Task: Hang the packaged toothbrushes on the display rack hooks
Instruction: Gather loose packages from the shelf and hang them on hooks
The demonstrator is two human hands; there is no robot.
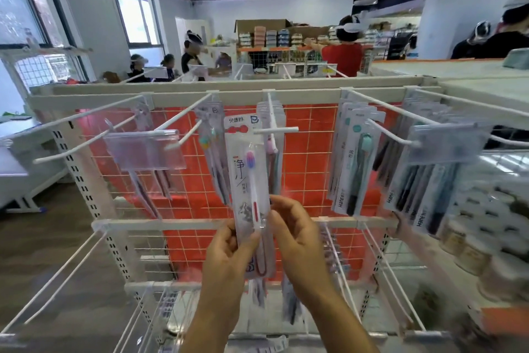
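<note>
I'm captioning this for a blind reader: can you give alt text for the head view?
Two hands, left and right, hold a packaged toothbrush upright before a white rack, beside a hook. More packs hang alongside.

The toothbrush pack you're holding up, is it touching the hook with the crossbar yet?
Cannot tell. In the head view the toothbrush pack, held by both the left hand and right hand, has its top edge beside the crossbar hook, but the blurred picture shows neither contact nor gap.

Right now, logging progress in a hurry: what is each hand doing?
Left hand: pinches the lower part of the packaged toothbrush.
Right hand: fingers curled at the package's right edge; grip unclear.
</note>
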